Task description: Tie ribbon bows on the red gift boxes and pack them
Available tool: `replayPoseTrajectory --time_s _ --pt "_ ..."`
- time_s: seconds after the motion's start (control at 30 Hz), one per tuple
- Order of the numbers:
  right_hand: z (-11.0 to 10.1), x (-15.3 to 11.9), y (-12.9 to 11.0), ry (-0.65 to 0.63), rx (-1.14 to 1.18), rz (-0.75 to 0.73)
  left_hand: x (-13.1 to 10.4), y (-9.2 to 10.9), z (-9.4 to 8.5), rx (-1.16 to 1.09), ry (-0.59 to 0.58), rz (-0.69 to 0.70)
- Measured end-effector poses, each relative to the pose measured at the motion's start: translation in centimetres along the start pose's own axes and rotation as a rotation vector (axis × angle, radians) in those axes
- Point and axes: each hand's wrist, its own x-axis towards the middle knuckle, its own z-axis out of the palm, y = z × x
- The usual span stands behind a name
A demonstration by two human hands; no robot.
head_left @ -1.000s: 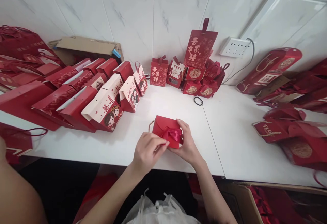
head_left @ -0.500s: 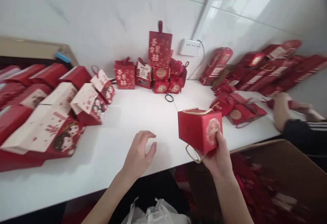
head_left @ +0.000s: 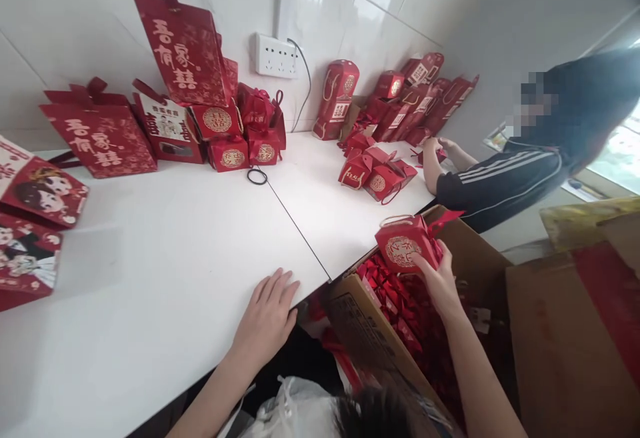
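Observation:
A small red gift box [head_left: 404, 246] with a round gold emblem, a cord handle and red ribbon is gripped in my right hand [head_left: 440, 278], thumb on its front. It is held above an open cardboard carton [head_left: 350, 291] packed with red ribboned boxes [head_left: 393, 298]. My left hand [head_left: 267, 315] lies palm down at the front edge of the white table [head_left: 190, 258], fingers stretched out and holding nothing. Beyond it on the tabletop is a black ring-shaped band [head_left: 257, 176].
Red gift bags [head_left: 100, 135] and stacked small boxes [head_left: 223, 151] line the wall below a power strip [head_left: 277, 56]. Taller red boxes [head_left: 337, 101] stand further right. A co-worker [head_left: 505, 171] handles a red item there. Another carton [head_left: 565, 338] stands at right.
The view has swung right. My right hand has carried the gift box from over the table to above the carton. My left hand has come down flat on the table edge.

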Motion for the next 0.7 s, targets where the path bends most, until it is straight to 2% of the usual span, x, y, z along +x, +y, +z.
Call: replayPoseTrajectory --time_s 0.07,0.2,0.3,0.43,0.57,0.7 --pt "-2.1 2.0 2.2 0.097 -0.231 -0.022 0.0 -0.1 -0.2 0.000 -0.005 0.011" --pt "-5.1 4.5 6.2 0.060 -0.283 0.048 0.0 -0.2 -0.3 0.025 -0.014 0.023" --pt "-5.5 5.0 8.6 0.033 -0.307 0.093 0.0 -0.1 -0.3 0.021 -0.010 0.022" --pt "-4.6 4.1 10.7 0.010 -0.280 0.140 0.0 -0.1 -0.4 0.038 -0.010 0.033" --pt "-4.6 3.1 11.2 -0.099 -0.117 0.239 0.0 -0.2 -0.4 0.044 -0.014 0.031" --pt "-5.2 2.7 10.9 -0.163 0.371 0.434 0.0 -0.2 -0.3 0.036 -0.001 0.033"
